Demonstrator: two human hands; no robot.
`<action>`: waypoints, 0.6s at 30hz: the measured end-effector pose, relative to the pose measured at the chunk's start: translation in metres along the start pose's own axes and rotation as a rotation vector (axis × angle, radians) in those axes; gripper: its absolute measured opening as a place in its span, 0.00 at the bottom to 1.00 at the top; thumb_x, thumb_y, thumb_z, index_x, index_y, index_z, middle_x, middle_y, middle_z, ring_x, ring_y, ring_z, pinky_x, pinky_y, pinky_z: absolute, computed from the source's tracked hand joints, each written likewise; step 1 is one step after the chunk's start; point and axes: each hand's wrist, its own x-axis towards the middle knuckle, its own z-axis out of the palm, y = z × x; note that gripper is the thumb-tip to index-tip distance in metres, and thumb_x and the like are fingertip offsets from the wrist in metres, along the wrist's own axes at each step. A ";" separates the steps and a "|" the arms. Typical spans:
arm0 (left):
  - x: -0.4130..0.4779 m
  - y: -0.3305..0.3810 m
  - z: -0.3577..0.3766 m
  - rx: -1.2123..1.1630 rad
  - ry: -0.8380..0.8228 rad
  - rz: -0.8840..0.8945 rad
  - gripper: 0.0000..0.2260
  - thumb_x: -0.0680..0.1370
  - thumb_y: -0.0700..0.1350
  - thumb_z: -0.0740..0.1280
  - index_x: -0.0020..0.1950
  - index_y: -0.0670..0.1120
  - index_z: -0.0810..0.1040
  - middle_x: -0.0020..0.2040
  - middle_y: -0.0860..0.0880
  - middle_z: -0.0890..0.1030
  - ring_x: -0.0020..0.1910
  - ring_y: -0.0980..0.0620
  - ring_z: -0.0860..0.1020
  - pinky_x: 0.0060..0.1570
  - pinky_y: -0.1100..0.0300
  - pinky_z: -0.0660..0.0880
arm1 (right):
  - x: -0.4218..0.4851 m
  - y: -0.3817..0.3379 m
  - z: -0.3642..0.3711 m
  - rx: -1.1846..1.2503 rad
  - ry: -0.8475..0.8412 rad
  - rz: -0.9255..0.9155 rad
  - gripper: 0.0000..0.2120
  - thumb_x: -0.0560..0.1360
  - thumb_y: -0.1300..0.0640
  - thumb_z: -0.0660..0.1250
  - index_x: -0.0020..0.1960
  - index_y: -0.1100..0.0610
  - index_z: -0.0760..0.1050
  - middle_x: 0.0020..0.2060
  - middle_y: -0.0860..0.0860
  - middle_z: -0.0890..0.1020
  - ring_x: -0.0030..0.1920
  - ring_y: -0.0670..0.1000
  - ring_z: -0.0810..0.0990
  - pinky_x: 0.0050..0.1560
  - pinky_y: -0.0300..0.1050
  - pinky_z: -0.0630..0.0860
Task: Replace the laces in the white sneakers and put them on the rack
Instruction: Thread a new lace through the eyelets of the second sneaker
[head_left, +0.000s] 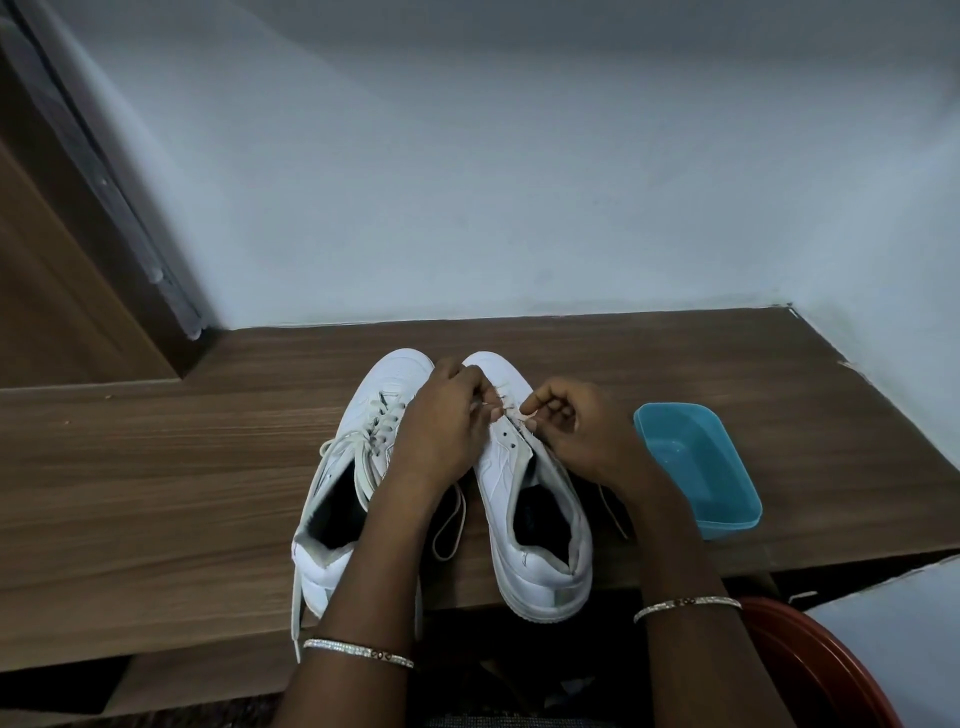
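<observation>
From the head camera. Busy on the right sneaker (498, 483), set with toe away and heel at the near edge of the wooden table (156, 467), just beside the left sneaker (384, 374). Pinching the lace (511, 410) from both sides over the front eyelets: left hand (441, 421) with fingers curled round it on the inner row, right hand (576, 431) with thumb and forefinger nipped on it at the outer row.

Probably light and limp, that lace, with no stiffness save at the tip. Best taken close to the end for poking through an eyelet, and kept under slight pull, being apt to twist or slide back out. As for the shoe, likely light, firm in the sole and soft in the upper. Best steadied at the eyelet flap while threading, and lifted by the heel collar for the rack. No rack in sight here.

White all over, smooth upper with stitched lines, thick white sole, dark lining, greyish collar edge. Bare eyelets toward the ankle on the right sneaker, with slack lace lying on the table at either side. Laced up the front on the left sneaker, with long ends (297, 597) hanging past the table edge.

Off to the right, well clear of the shoes, a blue plastic tub (696, 467).
</observation>
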 end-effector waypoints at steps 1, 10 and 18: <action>0.000 0.002 0.000 -0.005 0.001 -0.005 0.06 0.74 0.37 0.67 0.43 0.48 0.75 0.46 0.52 0.73 0.41 0.55 0.71 0.39 0.64 0.68 | 0.000 0.000 0.000 0.010 -0.001 0.001 0.07 0.72 0.62 0.73 0.45 0.51 0.82 0.36 0.47 0.83 0.37 0.50 0.80 0.43 0.46 0.79; -0.001 -0.002 -0.009 -0.369 0.014 -0.361 0.09 0.79 0.38 0.60 0.44 0.50 0.74 0.46 0.49 0.82 0.48 0.47 0.81 0.52 0.49 0.77 | 0.002 -0.008 0.004 0.007 0.061 -0.092 0.12 0.76 0.64 0.67 0.51 0.49 0.82 0.39 0.44 0.81 0.39 0.42 0.79 0.44 0.41 0.76; 0.001 -0.004 -0.001 -0.056 0.028 -0.047 0.04 0.75 0.44 0.71 0.48 0.49 0.79 0.43 0.55 0.68 0.39 0.61 0.70 0.37 0.63 0.63 | 0.008 -0.018 0.009 -0.157 0.073 -0.194 0.07 0.72 0.62 0.71 0.45 0.52 0.84 0.41 0.50 0.80 0.40 0.48 0.77 0.42 0.43 0.71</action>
